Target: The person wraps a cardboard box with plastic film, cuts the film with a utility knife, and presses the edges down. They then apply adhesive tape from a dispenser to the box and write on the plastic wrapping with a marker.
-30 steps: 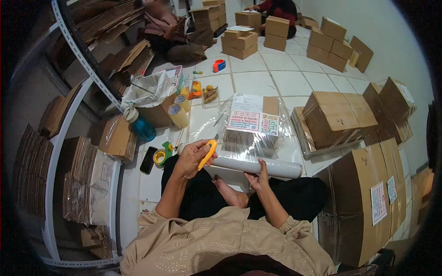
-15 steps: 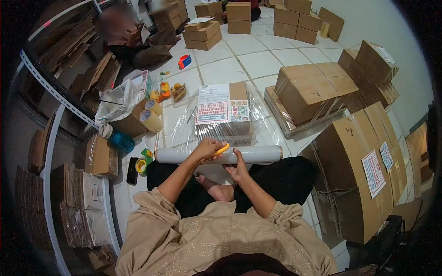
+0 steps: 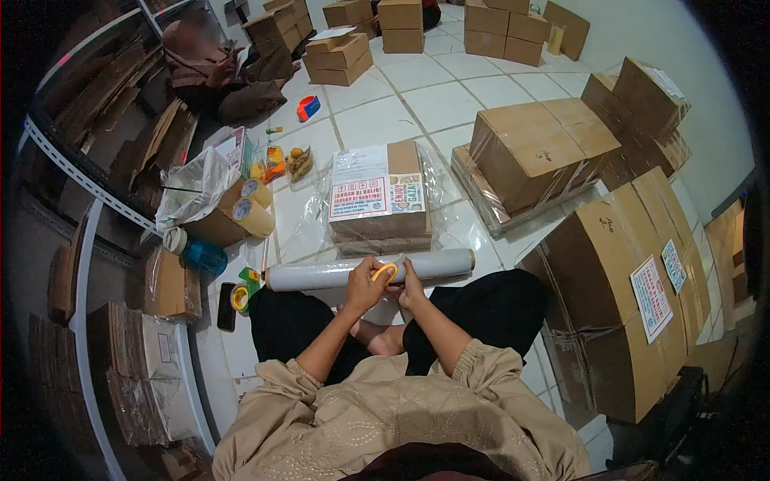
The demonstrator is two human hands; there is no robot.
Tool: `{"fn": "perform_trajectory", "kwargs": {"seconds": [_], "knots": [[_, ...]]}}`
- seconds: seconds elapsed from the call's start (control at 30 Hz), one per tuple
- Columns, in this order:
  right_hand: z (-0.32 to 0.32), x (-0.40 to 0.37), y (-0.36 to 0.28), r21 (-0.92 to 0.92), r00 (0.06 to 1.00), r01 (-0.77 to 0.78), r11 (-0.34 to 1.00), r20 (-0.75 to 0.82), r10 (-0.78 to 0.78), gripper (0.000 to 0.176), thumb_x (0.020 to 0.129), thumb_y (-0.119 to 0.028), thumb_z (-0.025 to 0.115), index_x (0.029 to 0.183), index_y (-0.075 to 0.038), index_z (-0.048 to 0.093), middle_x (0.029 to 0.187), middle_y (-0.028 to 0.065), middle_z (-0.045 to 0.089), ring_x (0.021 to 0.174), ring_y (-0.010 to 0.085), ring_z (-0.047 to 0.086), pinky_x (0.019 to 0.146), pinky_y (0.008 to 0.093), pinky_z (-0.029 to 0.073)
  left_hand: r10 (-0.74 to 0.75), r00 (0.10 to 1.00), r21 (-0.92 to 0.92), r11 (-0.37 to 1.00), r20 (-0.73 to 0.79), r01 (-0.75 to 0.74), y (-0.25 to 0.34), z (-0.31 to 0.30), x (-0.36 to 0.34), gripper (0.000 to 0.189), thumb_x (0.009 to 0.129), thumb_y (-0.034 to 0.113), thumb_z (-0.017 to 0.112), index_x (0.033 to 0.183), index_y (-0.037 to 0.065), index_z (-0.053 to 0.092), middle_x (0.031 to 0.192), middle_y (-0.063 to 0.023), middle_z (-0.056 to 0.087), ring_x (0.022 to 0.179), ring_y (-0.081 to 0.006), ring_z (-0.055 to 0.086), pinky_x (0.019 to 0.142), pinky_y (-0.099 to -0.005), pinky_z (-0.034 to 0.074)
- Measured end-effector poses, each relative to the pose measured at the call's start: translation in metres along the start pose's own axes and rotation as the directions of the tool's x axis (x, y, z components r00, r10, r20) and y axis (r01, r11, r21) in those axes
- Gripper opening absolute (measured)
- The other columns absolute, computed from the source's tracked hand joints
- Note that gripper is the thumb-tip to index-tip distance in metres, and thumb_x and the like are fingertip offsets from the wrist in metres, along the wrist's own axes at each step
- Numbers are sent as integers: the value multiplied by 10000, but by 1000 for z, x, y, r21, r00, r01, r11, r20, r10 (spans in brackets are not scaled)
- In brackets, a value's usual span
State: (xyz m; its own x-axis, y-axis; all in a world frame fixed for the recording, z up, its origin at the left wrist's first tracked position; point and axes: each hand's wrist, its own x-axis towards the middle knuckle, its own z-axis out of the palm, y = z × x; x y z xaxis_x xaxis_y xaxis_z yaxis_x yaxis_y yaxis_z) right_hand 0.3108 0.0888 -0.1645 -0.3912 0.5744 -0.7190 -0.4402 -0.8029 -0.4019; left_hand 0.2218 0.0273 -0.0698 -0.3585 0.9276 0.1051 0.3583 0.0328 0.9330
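My left hand [image 3: 366, 286] is closed around a yellow-ringed roll of tape [image 3: 386, 273], held over the wrap roll. My right hand [image 3: 411, 287] meets it from the other side, thumb and fingers pinched on a pale strip of tape [image 3: 400, 260] at the ring's edge. Just beyond both hands, a long roll of clear stretch wrap [image 3: 317, 276] lies across in front of my legs. Behind that sits a carton [image 3: 381, 228] with clear film spread around it and printed labels [image 3: 373, 194] on top.
Large taped cartons [image 3: 618, 301] stand at the right. On the left are a blue bottle [image 3: 196, 252], a phone [image 3: 228, 307], a green-and-yellow tape roll [image 3: 241, 297], wide tape rolls [image 3: 253, 216] and a metal shelf [image 3: 88, 188]. Another person [image 3: 216, 72] sits at the back left.
My right hand has gone from open fingers beside the wrap roll to a pinch at the tape. The yellow ring has turned to show its round shape. The view has shifted slightly.
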Motion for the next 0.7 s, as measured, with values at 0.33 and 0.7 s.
{"fn": "perform_trajectory", "kwargs": {"seconds": [0.33,0.7], "knots": [[-3,-9,-14,-282,960,-263,922,15,279,693,724,-620,514,1005,14,503,827,141,566,647,229,603,540,308,520,-42,998,-5,999,-39,42,-17,-14,1,235,810,210,610,779,-6,523,652,-79,592,531,-101,547,462,-236,427],[8,-36,-15,-83,899,283,956,372,-234,235,806,-284,573,873,-59,570,815,43,595,793,159,572,748,294,452,-156,986,-210,964,53,164,-28,-13,0,233,812,195,612,759,0,497,615,-59,574,496,-76,518,444,-218,413]]}}
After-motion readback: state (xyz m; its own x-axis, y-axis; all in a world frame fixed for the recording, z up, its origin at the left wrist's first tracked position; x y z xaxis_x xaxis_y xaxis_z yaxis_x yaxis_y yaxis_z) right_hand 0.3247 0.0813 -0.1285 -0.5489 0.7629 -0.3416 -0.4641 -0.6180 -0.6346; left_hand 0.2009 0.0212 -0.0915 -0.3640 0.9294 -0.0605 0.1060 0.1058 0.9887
